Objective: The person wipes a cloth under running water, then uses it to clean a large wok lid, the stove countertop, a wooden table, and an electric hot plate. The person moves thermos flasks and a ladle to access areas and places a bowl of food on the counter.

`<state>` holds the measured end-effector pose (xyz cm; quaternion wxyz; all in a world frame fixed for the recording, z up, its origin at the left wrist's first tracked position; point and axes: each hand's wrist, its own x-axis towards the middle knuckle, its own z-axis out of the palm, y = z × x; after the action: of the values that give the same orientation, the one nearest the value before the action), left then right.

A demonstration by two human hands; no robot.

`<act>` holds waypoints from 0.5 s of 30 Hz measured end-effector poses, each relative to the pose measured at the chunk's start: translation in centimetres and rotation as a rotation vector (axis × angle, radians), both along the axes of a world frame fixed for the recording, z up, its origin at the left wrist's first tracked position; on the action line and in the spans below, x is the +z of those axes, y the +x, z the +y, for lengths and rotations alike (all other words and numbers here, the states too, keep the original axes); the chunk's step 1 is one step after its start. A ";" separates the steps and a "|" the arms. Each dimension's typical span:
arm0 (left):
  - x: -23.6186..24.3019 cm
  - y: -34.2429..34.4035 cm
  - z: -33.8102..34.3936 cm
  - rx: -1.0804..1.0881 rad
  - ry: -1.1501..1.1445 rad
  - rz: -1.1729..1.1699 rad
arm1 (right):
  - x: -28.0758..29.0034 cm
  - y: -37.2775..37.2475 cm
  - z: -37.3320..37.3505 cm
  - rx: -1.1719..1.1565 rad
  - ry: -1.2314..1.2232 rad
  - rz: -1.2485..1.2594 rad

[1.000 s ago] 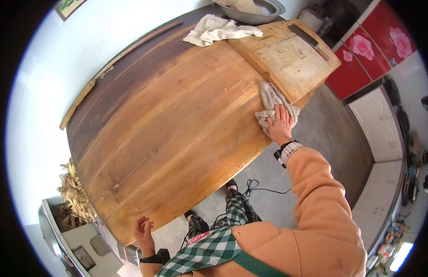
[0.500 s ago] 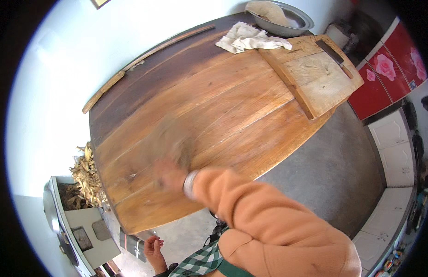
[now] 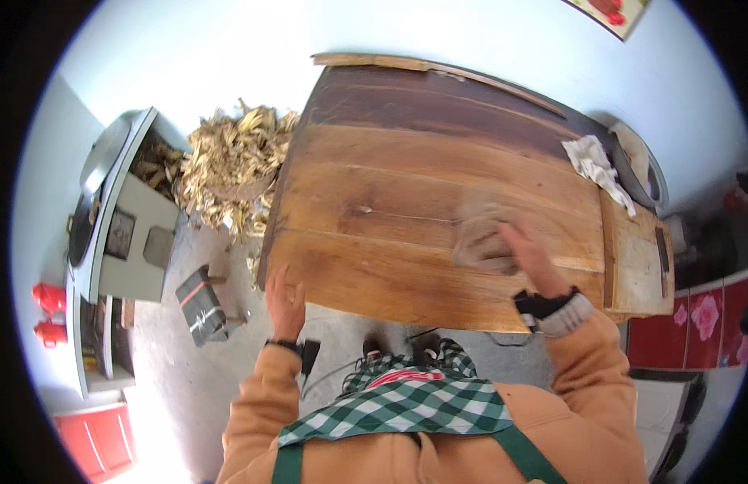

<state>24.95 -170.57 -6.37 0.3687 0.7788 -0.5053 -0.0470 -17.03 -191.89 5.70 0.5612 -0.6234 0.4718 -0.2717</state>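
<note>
Five fingers of the right hand (image 3: 526, 256) lay spread flat on a grey rag (image 3: 480, 236), pressing it to the boards rather than pinching it — hand and cloth were both blurred, so the grip could not be read more finely than that. The rag sat on the right half of the wooden table (image 3: 390, 202), well inside the near edge and short of the lighter chopping board (image 3: 636, 262) at the table's right end. The left hand (image 3: 285, 297) was open and empty, fingers loosely splayed, resting at the table's near left edge as if to brace the body. Further out, a white cloth (image 3: 597, 165) lay crumpled at the far right, touching the rim of a metal basin (image 3: 642, 165), and a dark narrow tool — too small to name — lay on the chopping board. Off the table's left end a heap of dry husks (image 3: 229, 165) was piled on the floor beside a grey stove (image 3: 120, 218). Judging by the flat palm and the blur, the step in hand was wiping the tabletop, somewhere mid-stroke. The next move called for even downward pressure and a long sweep along the grain, with the rag kept bunched under the palm so it did not slip out.
</note>
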 end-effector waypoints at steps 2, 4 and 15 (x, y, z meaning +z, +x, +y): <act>-1.1 1.8 -2.7 0.044 0.036 -0.091 | 0.1 -3.1 -0.5 -0.086 -0.019 -0.043; -2.0 3.0 -5.0 0.114 0.152 -0.177 | -2.8 -5.2 -0.9 -0.138 -0.392 0.408; -3.3 2.8 -7.5 0.136 0.420 -0.299 | -17.6 10.4 -14.8 -0.166 -0.963 1.138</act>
<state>27.73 -178.10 -9.70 0.1225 0.8688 -0.4796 -0.0107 -6.64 -206.66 -11.87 -0.1268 -0.8066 0.5636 -0.1250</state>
